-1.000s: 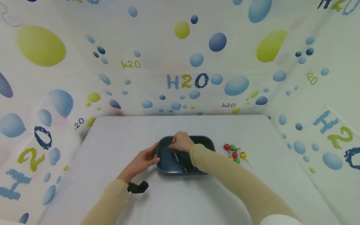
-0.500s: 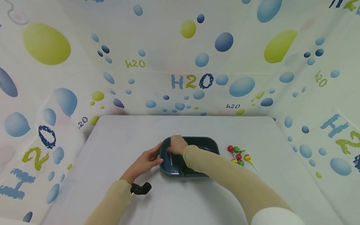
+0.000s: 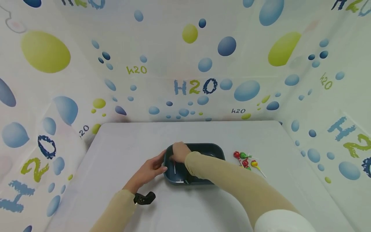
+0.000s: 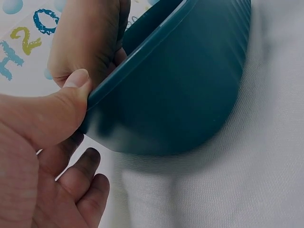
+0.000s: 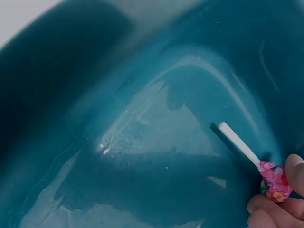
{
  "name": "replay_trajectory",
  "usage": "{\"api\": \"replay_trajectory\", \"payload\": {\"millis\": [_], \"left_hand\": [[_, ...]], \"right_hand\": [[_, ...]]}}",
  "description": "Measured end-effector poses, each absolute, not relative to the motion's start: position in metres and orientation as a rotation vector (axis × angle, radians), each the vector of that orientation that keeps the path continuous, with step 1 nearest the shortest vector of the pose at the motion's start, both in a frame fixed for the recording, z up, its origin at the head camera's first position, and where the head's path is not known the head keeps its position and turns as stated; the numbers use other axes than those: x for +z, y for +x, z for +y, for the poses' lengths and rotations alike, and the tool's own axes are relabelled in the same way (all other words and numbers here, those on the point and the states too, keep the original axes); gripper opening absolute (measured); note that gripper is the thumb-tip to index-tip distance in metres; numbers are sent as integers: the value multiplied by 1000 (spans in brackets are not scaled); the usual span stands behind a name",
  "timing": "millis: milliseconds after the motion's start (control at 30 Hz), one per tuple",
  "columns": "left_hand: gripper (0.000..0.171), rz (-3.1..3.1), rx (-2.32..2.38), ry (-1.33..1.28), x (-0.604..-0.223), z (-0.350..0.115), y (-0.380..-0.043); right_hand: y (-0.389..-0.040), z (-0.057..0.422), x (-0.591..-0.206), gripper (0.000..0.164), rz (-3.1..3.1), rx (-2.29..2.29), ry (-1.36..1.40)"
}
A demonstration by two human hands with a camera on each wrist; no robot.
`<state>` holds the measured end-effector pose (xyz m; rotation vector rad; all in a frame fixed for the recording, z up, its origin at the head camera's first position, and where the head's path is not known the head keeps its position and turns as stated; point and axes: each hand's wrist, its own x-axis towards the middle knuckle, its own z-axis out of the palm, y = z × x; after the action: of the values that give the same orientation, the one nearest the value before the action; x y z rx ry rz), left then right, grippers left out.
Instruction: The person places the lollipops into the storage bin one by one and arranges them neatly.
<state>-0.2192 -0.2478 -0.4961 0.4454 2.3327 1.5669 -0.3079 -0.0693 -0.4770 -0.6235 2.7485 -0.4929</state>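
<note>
While two beige fabric sleeves (image 3: 232,180) reach in from the near side, a curved black wrist-worn device (image 3: 145,198) sits at the left wrist, above the white cloth-covered tabletop (image 3: 176,209). Just beyond it, the left hand (image 3: 147,172) grips the left end of a dark teal, rounded rectangular plastic tray (image 4: 180,95), its thumb at the rim and some of its curled fingers clear of the wall. The tray stands on the tabletop in front of the person.

Inside it, towards the left end, the right hand (image 3: 180,152) pinches a round lollipop with a pink floral wrapper and a white stick (image 5: 274,183); thumb and fingers close on the candy head, and the stick points away from them. Whether the lollipop bears on the tray's floor, I cannot tell. The right sleeve hides much of the tray, so any further contents cannot be counted.

To the right of the tray, apart from it, lies a loose cluster of red, green and yellow wrapped lollipops (image 3: 245,163), at least five, touched by neither hand. Judging by this layout, the work looks partway along: one lollipop is within the walls but not released, and the cluster seems left to deal with. Farthest back hangs a white backdrop with blue and lime bubbles (image 3: 153,64).
</note>
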Motion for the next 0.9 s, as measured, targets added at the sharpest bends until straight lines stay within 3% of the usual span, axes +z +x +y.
{"api": "replay_trajectory", "payload": {"millis": [900], "left_hand": [[76,2325,1566,451,-499,-247,-221]], "right_hand": [[-308,-65,-479,20,2738,-463,-675]]}}
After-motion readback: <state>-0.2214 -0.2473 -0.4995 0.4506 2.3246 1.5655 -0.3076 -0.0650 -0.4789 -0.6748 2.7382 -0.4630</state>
